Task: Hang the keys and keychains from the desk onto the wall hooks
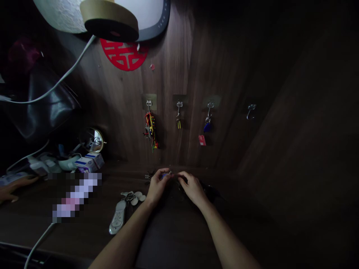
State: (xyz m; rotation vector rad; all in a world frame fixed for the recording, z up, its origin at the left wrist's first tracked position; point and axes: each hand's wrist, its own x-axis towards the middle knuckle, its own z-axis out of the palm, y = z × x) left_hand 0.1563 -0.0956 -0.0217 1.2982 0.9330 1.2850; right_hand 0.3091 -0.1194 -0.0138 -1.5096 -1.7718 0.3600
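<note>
My left hand (157, 186) is closed, thumb and fingers pinching a small blue tag (165, 175) with a bit of shiny metal at its end. Just right of it, my right hand (194, 188) has thumb and fingertips pressed together; what they hold is too small and dark to make out. Behind my left hand lies a bunch of dark keys (148, 177). Nearer to me, left of my left forearm, is a grey remote (117, 216) joined to silver discs (138, 198). A dark object (213, 192) lies partly hidden beside my right hand.
Metal hooks line the wooden wall: colourful braided cords (151, 129), a small yellowish key (178, 123) and a blue key tag (207, 127) hang there; the rightmost hook (250, 111) is bare. Another hand (17, 188) rests at left, near boxes (89, 162) and a mirror (94, 140).
</note>
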